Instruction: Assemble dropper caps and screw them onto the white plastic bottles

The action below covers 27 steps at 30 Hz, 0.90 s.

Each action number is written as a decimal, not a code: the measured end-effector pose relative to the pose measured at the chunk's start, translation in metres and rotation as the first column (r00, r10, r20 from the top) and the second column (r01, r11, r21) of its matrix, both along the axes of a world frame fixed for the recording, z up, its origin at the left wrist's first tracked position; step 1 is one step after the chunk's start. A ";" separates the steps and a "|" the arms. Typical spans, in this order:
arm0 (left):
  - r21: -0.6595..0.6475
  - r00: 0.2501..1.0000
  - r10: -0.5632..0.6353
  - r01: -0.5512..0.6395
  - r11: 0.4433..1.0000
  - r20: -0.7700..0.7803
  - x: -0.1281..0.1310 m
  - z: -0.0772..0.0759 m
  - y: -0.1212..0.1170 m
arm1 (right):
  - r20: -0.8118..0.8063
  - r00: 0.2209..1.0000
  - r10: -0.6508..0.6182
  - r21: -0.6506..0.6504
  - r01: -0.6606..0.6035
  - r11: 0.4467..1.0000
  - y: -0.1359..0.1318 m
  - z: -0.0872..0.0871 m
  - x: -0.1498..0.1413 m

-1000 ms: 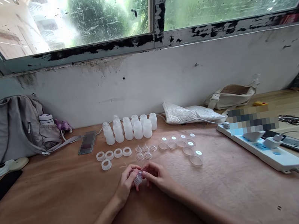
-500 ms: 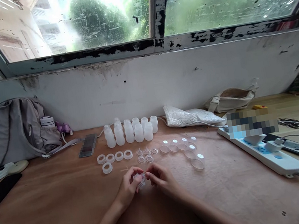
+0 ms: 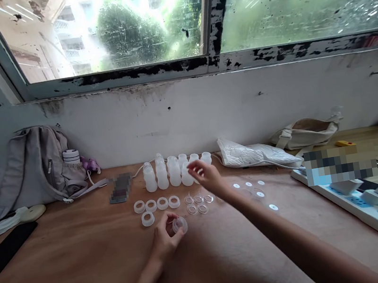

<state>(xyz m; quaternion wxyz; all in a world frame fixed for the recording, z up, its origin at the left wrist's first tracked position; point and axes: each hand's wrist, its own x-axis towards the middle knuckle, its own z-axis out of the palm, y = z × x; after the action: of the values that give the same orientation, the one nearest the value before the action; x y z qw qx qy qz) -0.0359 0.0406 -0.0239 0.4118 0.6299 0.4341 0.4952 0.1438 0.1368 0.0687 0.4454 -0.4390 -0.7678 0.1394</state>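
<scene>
Low over the table, my left hand (image 3: 166,241) is closed around a small translucent screw ring (image 3: 180,225), its round opening tilted up. What sits inside the ring is too small to tell. My right hand (image 3: 207,176) is stretched out over the back of the table, at the front right of a group of frosted plastic bottles (image 3: 174,172). Its fingers are bent but apart, with nothing visible in them; contact with a bottle is unclear. Several white rings (image 3: 139,207) lie left of centre, and clear silicone nipples (image 3: 192,209) are set out beside them.
Clear caps with white discs (image 3: 260,194) lie right, partly behind my right forearm. A grey backpack (image 3: 43,169) and a blurred phone (image 3: 121,188) are at left. A white plastic packet (image 3: 248,151), beige bag (image 3: 306,132) and power strip (image 3: 357,205) line the right.
My right hand has left the ring beside my left hand and moved forward to the bottles. My left hand keeps the ring, now turned with its opening upward. The view has shifted slightly.
</scene>
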 end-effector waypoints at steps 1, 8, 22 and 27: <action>0.010 1.000 0.021 -0.021 1.000 0.000 -0.001 -0.002 0.002 | 0.058 0.996 -0.065 0.040 0.063 0.997 0.019 0.007 0.000; 0.037 0.994 0.075 -0.072 0.997 -0.081 -0.001 0.002 0.003 | 0.486 0.841 -0.237 0.046 0.246 0.968 0.106 0.020 -0.005; 0.052 0.977 0.142 -0.136 0.989 -0.159 -0.001 -0.002 0.004 | 0.713 0.696 -0.084 -0.056 0.176 0.983 0.134 0.004 -0.021; 0.061 0.982 0.131 -0.124 0.990 -0.134 0.000 -0.001 0.004 | 0.688 0.722 -0.076 -0.040 0.142 0.989 0.132 0.001 -0.026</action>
<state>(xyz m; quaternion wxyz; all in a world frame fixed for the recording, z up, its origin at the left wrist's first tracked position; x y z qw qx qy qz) -0.0363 0.0447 -0.0248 0.3317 0.6439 0.4878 0.4872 0.1183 0.2684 0.0700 0.1184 -0.5234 -0.8435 -0.0243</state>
